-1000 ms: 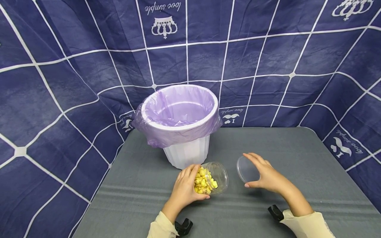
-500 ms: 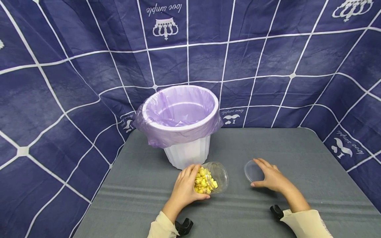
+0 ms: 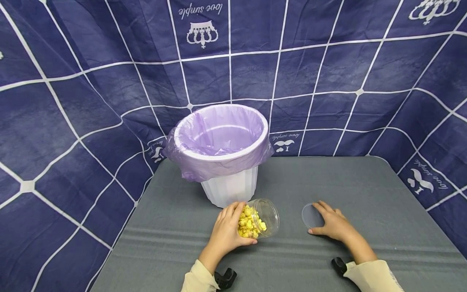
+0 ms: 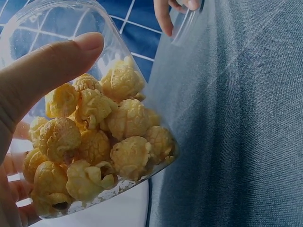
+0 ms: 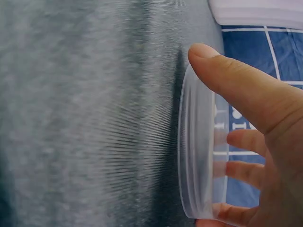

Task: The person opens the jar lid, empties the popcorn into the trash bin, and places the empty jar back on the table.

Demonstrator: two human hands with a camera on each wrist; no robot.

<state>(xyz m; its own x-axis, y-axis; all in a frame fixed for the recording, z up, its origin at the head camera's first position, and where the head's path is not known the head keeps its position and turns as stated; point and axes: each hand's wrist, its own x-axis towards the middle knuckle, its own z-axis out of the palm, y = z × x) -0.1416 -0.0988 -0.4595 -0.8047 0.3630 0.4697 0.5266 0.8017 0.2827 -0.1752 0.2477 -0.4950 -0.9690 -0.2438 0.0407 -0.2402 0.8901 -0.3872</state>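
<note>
My left hand [image 3: 226,231] grips a clear plastic jar [image 3: 269,215] that is tilted, its mouth toward the right. Yellow popcorn [image 3: 249,223] lies inside the jar; in the left wrist view several puffed pieces of popcorn [image 4: 128,118] fill its lower part. To the right, my right hand [image 3: 333,225] holds a round clear lid [image 3: 311,215] by its edge, low over the table. The right wrist view shows my thumb at one edge of the lid [image 5: 196,142] and my fingers at the other side. Whether the lid touches the cloth, I cannot tell.
A white bin [image 3: 231,186] lined with a purple bag [image 3: 219,168] stands just behind the jar. Grey cloth covers the table [image 3: 365,182]. Blue curtains with white lines [image 3: 310,73] rise at the back and both sides.
My right hand has moved right and down with the lid, which now lies flatter near the table. The left hand and jar have stayed in place.
</note>
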